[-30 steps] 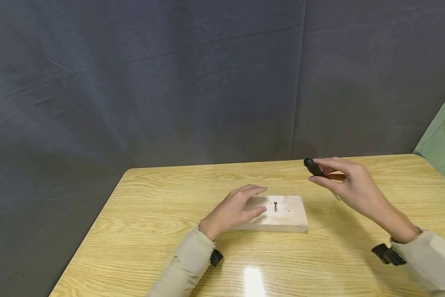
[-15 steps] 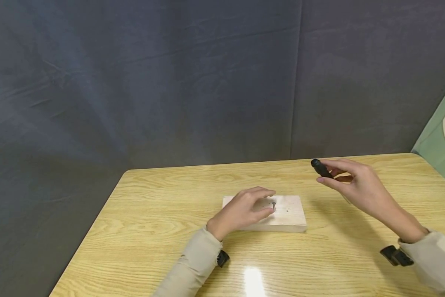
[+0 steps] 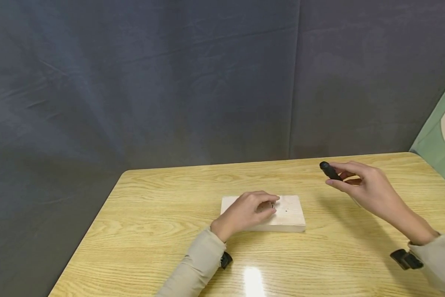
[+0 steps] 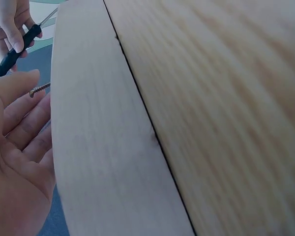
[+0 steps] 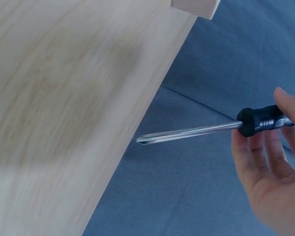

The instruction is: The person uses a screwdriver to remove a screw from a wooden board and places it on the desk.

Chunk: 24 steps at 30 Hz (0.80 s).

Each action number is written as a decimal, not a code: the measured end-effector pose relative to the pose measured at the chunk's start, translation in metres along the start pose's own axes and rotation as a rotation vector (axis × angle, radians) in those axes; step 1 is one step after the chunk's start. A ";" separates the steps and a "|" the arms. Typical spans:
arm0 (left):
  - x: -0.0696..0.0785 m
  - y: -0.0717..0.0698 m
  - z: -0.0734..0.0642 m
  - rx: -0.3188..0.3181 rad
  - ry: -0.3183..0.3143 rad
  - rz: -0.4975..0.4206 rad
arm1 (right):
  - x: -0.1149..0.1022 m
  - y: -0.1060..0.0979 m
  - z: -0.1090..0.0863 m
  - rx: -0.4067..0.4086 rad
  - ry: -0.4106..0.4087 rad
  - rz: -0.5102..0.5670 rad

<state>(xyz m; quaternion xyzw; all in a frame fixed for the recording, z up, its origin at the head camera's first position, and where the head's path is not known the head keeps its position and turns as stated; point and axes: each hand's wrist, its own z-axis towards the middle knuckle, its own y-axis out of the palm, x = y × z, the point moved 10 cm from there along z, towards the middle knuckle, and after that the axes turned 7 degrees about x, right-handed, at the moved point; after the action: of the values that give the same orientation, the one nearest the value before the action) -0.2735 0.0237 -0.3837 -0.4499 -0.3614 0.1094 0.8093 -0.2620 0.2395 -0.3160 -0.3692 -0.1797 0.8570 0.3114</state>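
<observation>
A pale wooden board [image 3: 291,216] lies flat on the table, with a screw [image 4: 39,90] standing up out of its top face. My left hand [image 3: 244,212] is over the board, thumb and fingers curved around the screw with a gap showing between them. In the left wrist view the thumb [image 4: 19,84] overlaps the area right by the screw head. Off to the right and above the table, my right hand [image 3: 375,194] grips a Phillips screwdriver [image 5: 187,132] by its black handle, between thumb and fingers. Its bare metal shaft points down, away from the board.
The wood-grain table [image 3: 152,231] runs to a far edge in front of a dark grey curtain [image 3: 207,82]. A green patterned panel [image 3: 438,132] borders the table at the right. A small dark hole shows in the board right of the screw.
My left hand has moved right, so its thumb and fingers now surround the screw. The right hand, with the screwdriver, has drifted right, farther from the board.
</observation>
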 end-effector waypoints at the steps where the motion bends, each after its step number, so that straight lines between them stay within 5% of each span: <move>1: 0.000 0.000 0.000 0.003 0.005 0.008 | 0.001 0.000 0.000 -0.002 0.003 -0.002; 11: 0.000 0.000 0.001 0.020 0.018 0.032 | 0.006 -0.001 -0.004 -0.008 -0.003 -0.007; 24: -0.004 0.001 0.001 0.031 -0.021 -0.051 | 0.005 0.001 -0.007 -0.004 -0.023 -0.011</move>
<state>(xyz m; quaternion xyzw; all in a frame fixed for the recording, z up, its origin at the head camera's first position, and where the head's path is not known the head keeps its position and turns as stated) -0.2768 0.0228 -0.3858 -0.4269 -0.3796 0.0990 0.8148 -0.2600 0.2428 -0.3232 -0.3590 -0.1869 0.8591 0.3133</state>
